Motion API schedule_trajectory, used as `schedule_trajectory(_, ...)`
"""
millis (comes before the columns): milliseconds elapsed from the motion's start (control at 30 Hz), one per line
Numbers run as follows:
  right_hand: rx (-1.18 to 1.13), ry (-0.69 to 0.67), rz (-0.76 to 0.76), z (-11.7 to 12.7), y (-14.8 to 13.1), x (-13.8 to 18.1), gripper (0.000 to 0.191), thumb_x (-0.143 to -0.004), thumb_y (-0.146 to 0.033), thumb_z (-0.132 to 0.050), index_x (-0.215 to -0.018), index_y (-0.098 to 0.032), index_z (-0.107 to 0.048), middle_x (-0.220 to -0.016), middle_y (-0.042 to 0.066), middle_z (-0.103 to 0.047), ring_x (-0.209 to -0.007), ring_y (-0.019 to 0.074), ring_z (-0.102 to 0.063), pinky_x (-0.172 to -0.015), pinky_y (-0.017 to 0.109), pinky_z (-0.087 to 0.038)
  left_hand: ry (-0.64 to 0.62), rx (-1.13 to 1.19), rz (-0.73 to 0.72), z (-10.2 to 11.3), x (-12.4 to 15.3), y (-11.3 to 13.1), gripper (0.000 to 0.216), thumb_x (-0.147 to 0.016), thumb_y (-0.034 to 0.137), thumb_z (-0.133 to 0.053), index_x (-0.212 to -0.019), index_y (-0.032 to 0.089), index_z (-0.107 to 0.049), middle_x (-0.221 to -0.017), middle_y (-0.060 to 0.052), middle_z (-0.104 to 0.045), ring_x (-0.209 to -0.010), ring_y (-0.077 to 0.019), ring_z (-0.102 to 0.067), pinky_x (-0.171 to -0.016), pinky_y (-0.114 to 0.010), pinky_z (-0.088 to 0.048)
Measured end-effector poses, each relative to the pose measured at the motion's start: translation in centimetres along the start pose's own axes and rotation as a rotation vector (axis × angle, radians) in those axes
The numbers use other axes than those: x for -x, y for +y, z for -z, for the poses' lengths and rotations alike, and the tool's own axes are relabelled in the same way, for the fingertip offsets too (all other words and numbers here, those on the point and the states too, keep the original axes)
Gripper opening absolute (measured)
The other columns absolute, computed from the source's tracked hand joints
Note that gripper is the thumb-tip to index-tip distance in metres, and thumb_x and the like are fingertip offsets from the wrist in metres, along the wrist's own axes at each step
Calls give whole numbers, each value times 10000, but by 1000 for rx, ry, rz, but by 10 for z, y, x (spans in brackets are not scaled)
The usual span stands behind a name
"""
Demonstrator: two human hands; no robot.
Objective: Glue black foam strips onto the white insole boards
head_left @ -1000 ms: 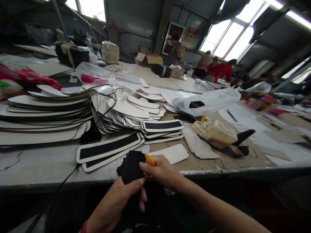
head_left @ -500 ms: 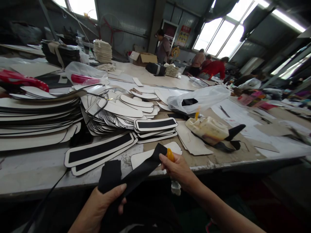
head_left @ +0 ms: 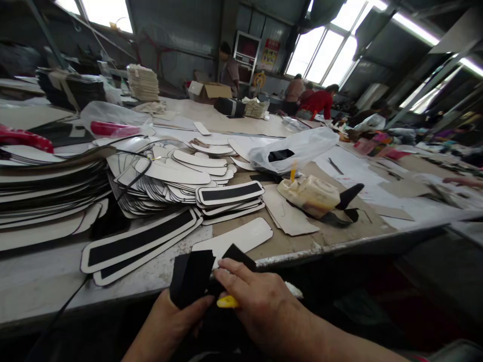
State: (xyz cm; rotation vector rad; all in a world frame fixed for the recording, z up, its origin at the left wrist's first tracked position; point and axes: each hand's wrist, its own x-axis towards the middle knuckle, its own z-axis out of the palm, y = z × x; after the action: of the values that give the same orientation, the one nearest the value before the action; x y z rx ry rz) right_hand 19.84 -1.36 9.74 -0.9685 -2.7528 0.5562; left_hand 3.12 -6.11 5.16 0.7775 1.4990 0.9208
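My left hand is closed around a bunch of folded black strips just off the table's front edge. Close beside it, my right hand grips a brush by its yellow handle; its pale bristles show past the wrist. The same hand's fingers press on a black strip, whose end sticks out above them. Behind the hands lies a bare white curved panel. To its left, white panels with black strips on them overlap, and a smaller pile of such panels sits further back.
Heaped white panels and a tall stack fill the left. A stained cream glue container with a yellow stick stands right of centre, before a clear plastic bag. Several people work at the back; another person's hand shows far right.
My right hand has come down and left, close to my left hand, bringing the black strip's end with it. The brush has turned so its handle points left. The view has shifted slightly right.
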Motion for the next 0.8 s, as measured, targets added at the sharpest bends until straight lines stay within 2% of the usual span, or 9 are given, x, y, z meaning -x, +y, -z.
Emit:
schedule_trajectory(67,-13,-112,-39,-2,-3,-4,436,-784,-114,-421,-1216,-155,-454,-1179,123,-540,-922,221,-590,-723,305,-477,-16,14,15,-2,2,3,312,-548,429,-693,-495,166,-534,-374,48,-463,-384,-83,-377,-413,-223,-285)
schedule_trajectory(133,-63,-179,-78,-3,0,-6,322,-803,-131,-425,-1110,-167,-516,-1036,88,-600,-852,189,-595,-698,271,-457,-25,31,29,-2,2,4,299,-547,416,-701,-517,166,-538,-380,51,-467,-381,-83,-379,-409,-224,-281)
schedule_trajectory(233,-125,-156,-112,-5,9,-6,133,-838,-228,-440,-877,-177,-557,-839,36,-606,-733,140,-565,-647,219,-409,-80,42,23,2,-1,1,277,-578,402,-689,-548,166,-547,-392,48,-488,-390,-91,-406,-423,-227,-301)
schedule_trajectory(333,-113,-116,-133,-2,22,-7,147,-848,-270,-433,-779,-179,-526,-746,12,-572,-660,114,-512,-602,203,-355,-89,-14,8,10,-5,-6,280,-617,400,-666,-521,168,-544,-394,38,-503,-427,-109,-449,-476,-240,-341)
schedule_trajectory(500,-29,-185,-236,19,45,-18,234,-844,-295,-413,-663,-176,-500,-594,-19,-496,-545,89,-414,-523,203,-276,131,68,-29,21,-17,-10,355,-707,430,-566,-458,184,-506,-464,34,-527,-533,-118,-486,-603,-244,-380)
schedule_trajectory(633,-31,-297,-262,30,59,-42,256,-812,-341,-441,-635,-170,-512,-551,-29,-450,-513,82,-370,-489,202,-251,147,142,70,19,-31,-5,364,-682,425,-588,-441,164,-510,-422,19,-517,-468,-115,-475,-540,-248,-383)
schedule_trajectory(800,-78,-451,-242,21,75,-77,274,-770,-380,-470,-611,-162,-515,-515,-35,-440,-478,74,-370,-456,199,-239,108,177,137,17,-53,-5,382,-677,447,-578,-445,155,-494,-399,8,-499,-426,-126,-492,-484,-251,-386)
